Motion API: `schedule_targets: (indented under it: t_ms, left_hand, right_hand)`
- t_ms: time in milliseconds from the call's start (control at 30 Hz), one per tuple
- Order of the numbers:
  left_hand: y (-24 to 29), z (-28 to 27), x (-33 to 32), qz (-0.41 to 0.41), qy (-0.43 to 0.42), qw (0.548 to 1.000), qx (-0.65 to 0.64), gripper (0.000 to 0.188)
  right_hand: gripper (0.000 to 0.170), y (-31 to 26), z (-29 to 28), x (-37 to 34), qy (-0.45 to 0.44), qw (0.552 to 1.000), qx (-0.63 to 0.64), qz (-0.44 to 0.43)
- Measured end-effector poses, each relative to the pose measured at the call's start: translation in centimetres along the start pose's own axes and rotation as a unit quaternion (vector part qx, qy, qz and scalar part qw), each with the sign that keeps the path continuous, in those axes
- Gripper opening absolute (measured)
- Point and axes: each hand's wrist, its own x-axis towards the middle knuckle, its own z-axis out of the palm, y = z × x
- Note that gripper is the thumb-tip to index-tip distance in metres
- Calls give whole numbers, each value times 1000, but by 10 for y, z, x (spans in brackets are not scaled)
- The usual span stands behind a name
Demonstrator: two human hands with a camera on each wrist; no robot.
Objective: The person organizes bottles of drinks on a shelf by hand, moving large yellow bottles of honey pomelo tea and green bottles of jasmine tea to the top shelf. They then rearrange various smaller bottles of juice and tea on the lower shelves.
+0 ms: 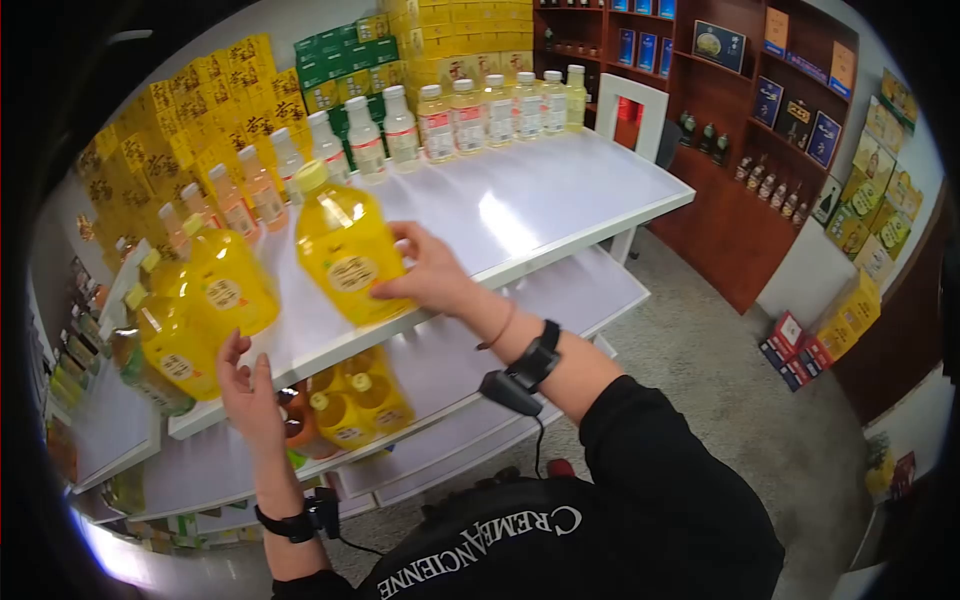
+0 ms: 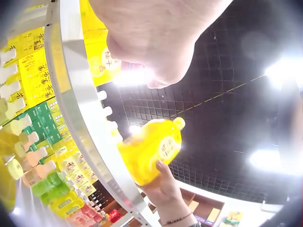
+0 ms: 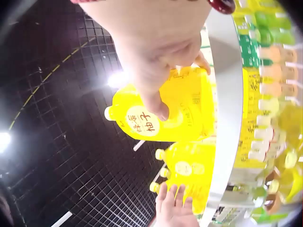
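Yellow bottle [image 1: 335,235]: located at the near edge of the counter [image 1: 580,190], cap [image 1: 311,176] up, to the right of two matching yellow bottles [image 1: 230,285]. Right grip [image 1: 437,277]: pinching the bottle by its side, thumb on the front face next to the round label [image 3: 143,121], fingers behind. Left grip [image 1: 252,400]: loosely spread, holding nothing, just beside the matching pair; contact with them, cannot tell. Base contact with the counter: cannot tell. For sound placement, presumably in line with the pair, keep the full base inboard of the edge, hold the body vertical, face the label outward and lower gently, allowing for likely weight. Release only after firm seating. Guard neighbours with the left grip. Readable writing: "蜂蜜柚子" (honey pomelo) on the held label; "CREMEANCIENNE" across the black top [image 1: 680,500]. Dark characters on the yellow cartons [image 1: 200,110]: not reliably legible. Print on the small bottles [image 1: 437,125] along the back: too small to read.
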Motion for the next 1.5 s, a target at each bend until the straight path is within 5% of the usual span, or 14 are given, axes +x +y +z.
schedule_targets:
  t_ms: [333,500,667,967,1500]
  left_hand:
    - [7,107,23,-27,-44,997,59,26]
    - [-3,137,27,-52,-39,996,54,24]
    - [-9,138,28,-160,8,981,106,24]
    - [-50,120,36,-160,10,981,108,25]
    - [-34,129,29,-156,-12,980,121,23]
  right_hand:
    - [69,-32,-384,-46,141,989,-40,33]
    - [58,-16,-510,-46,195,981,5,22]
    - [57,0,-561,-32,186,980,54,41]
    - [59,32,-599,-23,136,981,137,32]
    - [66,42,-602,-14,86,979,174,59]
